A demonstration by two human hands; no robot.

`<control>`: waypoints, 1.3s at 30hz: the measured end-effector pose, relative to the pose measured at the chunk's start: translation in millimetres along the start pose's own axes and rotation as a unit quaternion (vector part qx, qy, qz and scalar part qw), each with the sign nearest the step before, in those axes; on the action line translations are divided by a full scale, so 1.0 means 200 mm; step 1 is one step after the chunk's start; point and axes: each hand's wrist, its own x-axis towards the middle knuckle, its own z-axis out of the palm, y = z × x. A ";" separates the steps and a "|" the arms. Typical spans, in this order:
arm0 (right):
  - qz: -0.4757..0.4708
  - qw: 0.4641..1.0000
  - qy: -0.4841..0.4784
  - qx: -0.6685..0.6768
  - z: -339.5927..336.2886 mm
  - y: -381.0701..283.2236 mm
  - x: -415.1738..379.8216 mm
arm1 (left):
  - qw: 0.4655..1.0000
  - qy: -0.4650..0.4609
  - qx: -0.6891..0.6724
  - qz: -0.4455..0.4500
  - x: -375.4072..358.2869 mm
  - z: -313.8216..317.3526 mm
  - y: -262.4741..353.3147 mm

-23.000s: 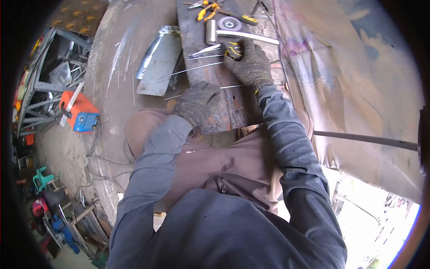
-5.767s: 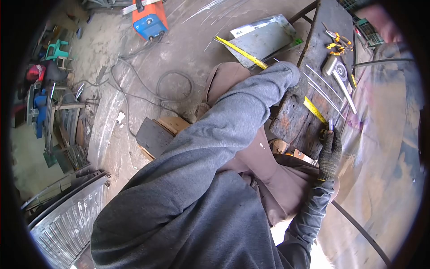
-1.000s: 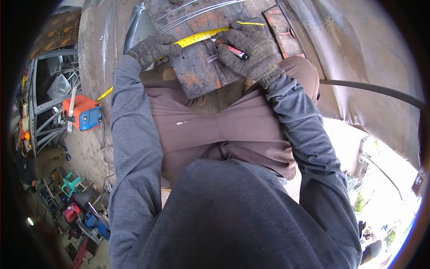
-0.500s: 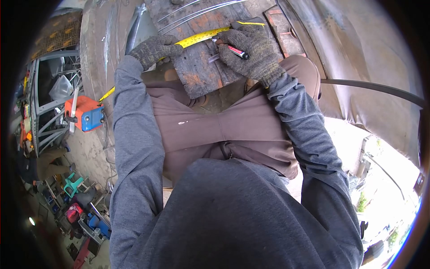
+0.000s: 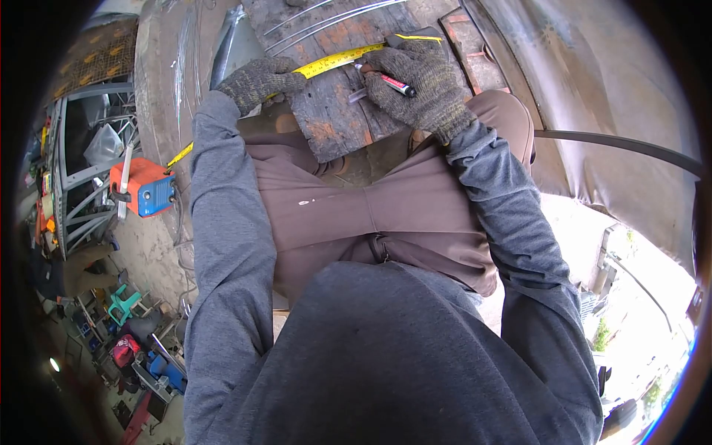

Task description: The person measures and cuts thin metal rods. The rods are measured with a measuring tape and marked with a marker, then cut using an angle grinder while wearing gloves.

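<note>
Counter: worn, rust-stained wooden board lying ahead of the seated person's knees. Tape measure: yellow blade stretched across the counter, its free end running off the left edge and down past the left sleeve. Left hand: gloved, curled down on the tape at the counter's left edge, pinning it; whether it grips anything else cannot be told. Right hand: gloved, closed around a marker with red barrel and dark cap end, its tip at the tape's lower edge, just beside a short grey metal piece lying on the wood. Thin metal rods: several, lying parallel on the counter beyond the tape. Sheet-metal piece: on the floor left of the counter. Orange-and-blue welding machine: on the floor well to the left, near grey metal frames. Change against half a second ago: both hands and the marker keep nearly the same places; only the view has shifted slightly.
</note>
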 end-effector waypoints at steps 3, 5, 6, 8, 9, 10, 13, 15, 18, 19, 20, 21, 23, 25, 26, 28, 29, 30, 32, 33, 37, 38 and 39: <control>0.001 1.000 0.025 0.007 0.01 0.00 -0.01 | 1.000 0.013 0.018 0.009 0.00 0.01 0.01; 0.000 1.000 0.022 -0.001 0.02 0.00 -0.01 | 1.000 0.006 0.012 0.009 0.00 0.00 0.01; 0.000 1.000 0.019 -0.010 0.02 0.00 -0.01 | 1.000 -0.001 0.005 0.010 0.00 0.00 0.02; -0.003 1.000 0.028 -0.009 0.01 0.00 -0.01 | 1.000 0.002 0.007 0.012 -0.01 0.00 0.02; -0.006 0.999 0.037 -0.008 0.01 0.00 0.00 | 1.000 0.004 0.009 0.014 -0.01 0.00 0.02; -0.006 0.999 0.037 -0.008 0.01 0.00 0.00 | 1.000 0.004 0.009 0.014 -0.01 0.00 0.03; -0.004 1.000 0.021 -0.015 0.01 0.00 0.00 | 1.000 0.001 0.000 0.007 -0.01 0.00 0.02; 0.013 1.000 0.020 0.000 0.01 -0.01 0.00 | 1.000 0.004 -0.015 0.019 -0.01 0.00 0.01; -0.004 1.000 0.018 -0.020 0.01 0.00 0.00 | 1.000 -0.001 -0.009 0.009 0.00 0.00 0.00; -0.004 1.000 0.018 -0.020 0.02 0.01 0.00 | 1.000 -0.001 -0.009 0.009 0.00 0.00 0.00; -0.015 0.999 0.026 -0.022 0.03 0.01 -0.01 | 1.000 0.000 -0.011 0.010 0.00 0.00 0.00; -0.026 0.999 0.034 -0.024 0.03 0.02 -0.01 | 1.000 0.002 -0.013 0.010 0.00 0.00 0.00; -0.024 0.999 0.030 -0.021 0.03 0.02 -0.01 | 1.000 0.008 0.001 0.012 0.00 0.01 0.01; -0.022 0.999 0.026 -0.018 0.02 0.02 -0.01 | 1.000 0.014 0.015 0.014 -0.01 0.01 0.01; -0.018 1.000 0.020 -0.012 0.02 0.02 -0.01 | 1.000 0.009 0.008 0.012 -0.01 0.01 0.01; -0.014 1.000 0.014 -0.006 0.02 0.02 -0.01 | 1.000 0.005 0.002 0.011 -0.01 0.01 0.02; -0.004 1.000 0.011 0.000 0.02 0.02 -0.01 | 1.000 0.009 0.006 0.006 -0.01 0.01 0.02; 0.007 1.000 0.009 0.005 0.02 0.01 -0.02 | 1.000 0.013 0.011 0.001 -0.01 0.01 0.02; 0.003 1.000 0.012 0.004 0.03 0.02 -0.01 | 1.000 0.011 -0.004 0.009 0.00 0.01 0.00; -0.001 1.000 0.016 0.003 0.03 0.02 -0.01 | 1.000 0.010 -0.019 0.016 0.00 0.01 0.00; 0.026 1.000 0.010 0.000 0.03 0.01 -0.02 | 1.000 -0.003 0.005 0.020 0.00 0.00 0.00; 0.028 1.000 0.002 -0.005 0.04 0.02 -0.03 | 1.000 0.004 0.008 0.026 0.01 0.00 -0.01; 0.030 0.999 -0.006 -0.009 0.04 0.02 -0.03 | 0.999 0.012 0.011 0.033 0.01 0.01 -0.01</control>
